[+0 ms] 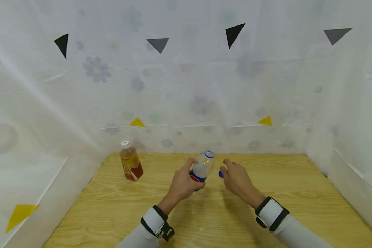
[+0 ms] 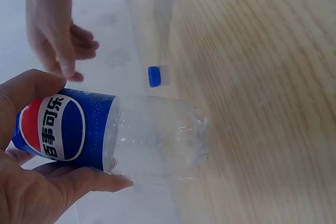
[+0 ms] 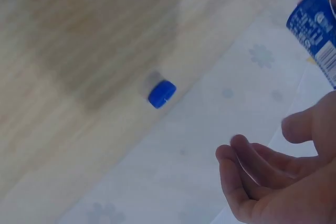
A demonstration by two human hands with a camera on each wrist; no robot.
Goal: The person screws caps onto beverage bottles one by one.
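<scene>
My left hand [image 1: 185,182] grips a clear plastic cola bottle [image 1: 203,164] with a blue, red and white label [image 2: 68,124]. Its neck is uncapped, and the bottle leans slightly to the right in the head view. In the left wrist view the see-through bottom part looks empty of liquid. A blue bottle cap [image 3: 161,94] lies on the table. Beside the cap, my right hand [image 1: 238,179] hovers with its fingers loosely bent and nothing between them. The right wrist view shows a gap between thumb and fingertips, with the cap apart from them.
A bottle of reddish-brown drink [image 1: 131,163] with a white cap stands at the table's back left. The wooden table [image 1: 117,213] ends against a pale flower-patterned sheet [image 1: 186,86], which also hangs along both sides.
</scene>
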